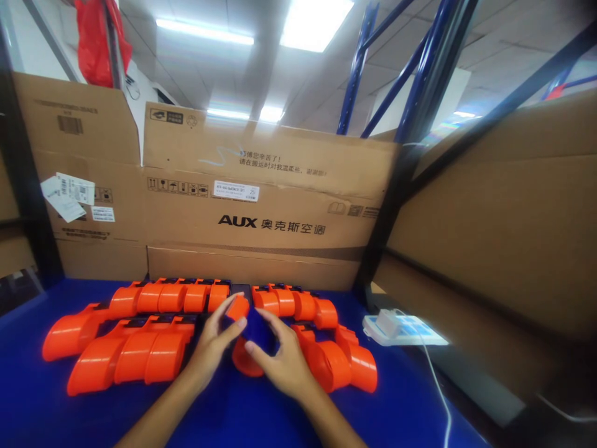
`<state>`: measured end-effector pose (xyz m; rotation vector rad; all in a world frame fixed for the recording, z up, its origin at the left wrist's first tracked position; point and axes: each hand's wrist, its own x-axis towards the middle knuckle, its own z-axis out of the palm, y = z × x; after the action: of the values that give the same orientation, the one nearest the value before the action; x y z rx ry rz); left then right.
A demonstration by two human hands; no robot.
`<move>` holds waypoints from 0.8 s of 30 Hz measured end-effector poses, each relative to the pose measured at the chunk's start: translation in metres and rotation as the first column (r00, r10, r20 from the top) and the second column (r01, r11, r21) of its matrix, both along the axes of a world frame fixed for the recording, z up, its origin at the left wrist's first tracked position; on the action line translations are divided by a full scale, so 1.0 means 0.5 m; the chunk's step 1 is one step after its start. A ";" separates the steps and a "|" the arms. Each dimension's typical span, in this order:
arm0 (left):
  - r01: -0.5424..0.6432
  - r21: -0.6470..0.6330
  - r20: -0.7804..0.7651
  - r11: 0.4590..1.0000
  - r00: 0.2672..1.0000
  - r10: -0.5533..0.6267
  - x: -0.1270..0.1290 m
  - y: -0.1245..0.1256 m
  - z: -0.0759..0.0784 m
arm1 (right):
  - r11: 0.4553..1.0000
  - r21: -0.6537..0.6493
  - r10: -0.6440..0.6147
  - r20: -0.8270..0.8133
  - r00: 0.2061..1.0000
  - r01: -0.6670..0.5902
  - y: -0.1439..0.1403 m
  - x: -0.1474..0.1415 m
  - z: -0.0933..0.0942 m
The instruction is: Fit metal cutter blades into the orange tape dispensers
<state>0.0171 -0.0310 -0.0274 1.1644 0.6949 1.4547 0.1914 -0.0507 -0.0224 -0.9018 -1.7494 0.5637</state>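
Note:
My left hand (219, 330) is closed, with a small orange piece (239, 307) pinched between thumb and fingers. Close beside it, my right hand (282, 354) curves its thumb and fingers around a dark blue piece (260, 331). I cannot make out whether the orange and blue pieces are joined. Just below them, partly hidden by my right thumb, an orange rounded part (246, 359) rests on the blue tabletop (224, 410). Behind my fingertips stands a dark rectangular object (241, 289).
Rows of orange rounded parts with dark fittings lie left (135, 354) and right (326, 364). A cardboard panel (261, 252) walls the back. At right are a white power strip (405, 330) with a plug, its cable (436, 373), and a dark upright post (380, 242).

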 end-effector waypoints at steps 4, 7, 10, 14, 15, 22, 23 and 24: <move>-0.061 0.088 -0.158 0.994 0.985 0.074 -0.003 0.011 -0.001 | 0.974 0.220 -0.097 0.198 0.975 0.052 0.002 0.009 -0.007; -0.105 0.115 -0.181 0.988 0.976 0.125 -0.003 0.022 -0.009 | 0.953 0.298 -0.147 0.282 0.948 0.059 0.006 0.012 -0.011; -0.158 0.140 -0.176 0.978 0.967 0.181 -0.003 0.024 -0.013 | 0.942 0.330 -0.179 0.332 0.926 0.064 0.010 0.014 -0.013; -0.174 0.118 -0.145 0.978 0.971 0.190 -0.004 0.019 -0.009 | 0.936 0.348 -0.185 0.350 0.918 0.056 0.011 0.016 -0.012; -0.174 0.113 -0.138 0.978 0.972 0.189 -0.004 0.018 -0.008 | 0.935 0.351 -0.182 0.350 0.919 0.052 0.011 0.016 -0.011; -0.163 0.117 -0.136 0.980 0.975 0.178 -0.005 0.018 -0.004 | 0.931 0.363 -0.184 0.349 0.919 0.048 0.007 0.013 -0.010; -0.159 0.115 -0.137 0.980 0.975 0.175 -0.006 0.018 -0.005 | 0.931 0.361 -0.188 0.346 0.919 0.055 0.005 0.012 -0.010; -0.150 0.111 -0.132 0.983 0.978 0.164 -0.007 0.018 -0.007 | 0.932 0.357 -0.191 0.338 0.921 0.063 0.004 0.011 -0.009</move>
<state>0.0138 -0.0222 -0.0308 1.3239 0.8350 1.5646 0.1967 -0.0489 -0.0270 -0.9055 -2.0245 -0.0080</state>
